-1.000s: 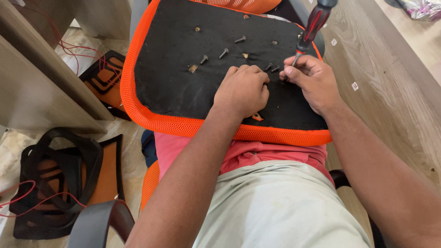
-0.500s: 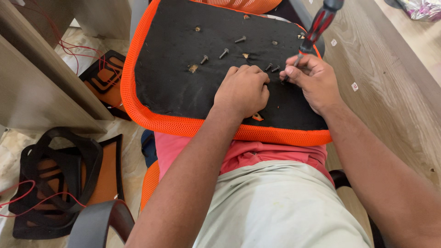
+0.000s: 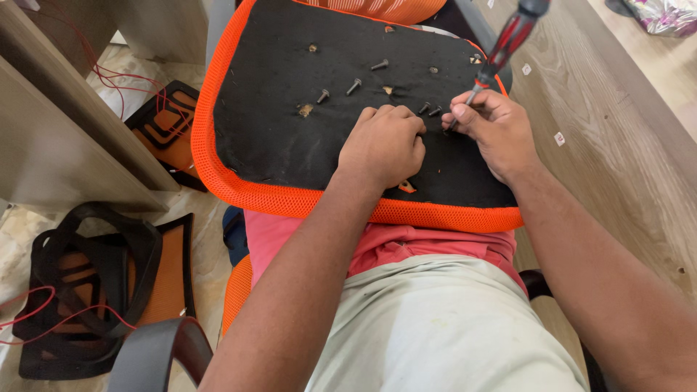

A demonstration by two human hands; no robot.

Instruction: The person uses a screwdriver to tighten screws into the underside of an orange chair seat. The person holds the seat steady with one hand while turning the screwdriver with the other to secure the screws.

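Head view: gripping screwdriver (image 3: 508, 40) in right hand (image 3: 494, 131), pressing fisted left hand (image 3: 383, 145) on lap-held seat (image 3: 290, 152); keeping tip square over screw (image 3: 434, 111), steadying firmly.

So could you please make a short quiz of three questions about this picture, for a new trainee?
1. True or false: the right hand holds a screwdriver.
2. Which colour is the mesh rim of the seat cushion? A green, B orange, C blue.
3. Where does the left hand rest?

Key:
1. True; its handle is red and black.
2. B.
3. As a closed fist on the black underside of the cushion, near the loose screws.
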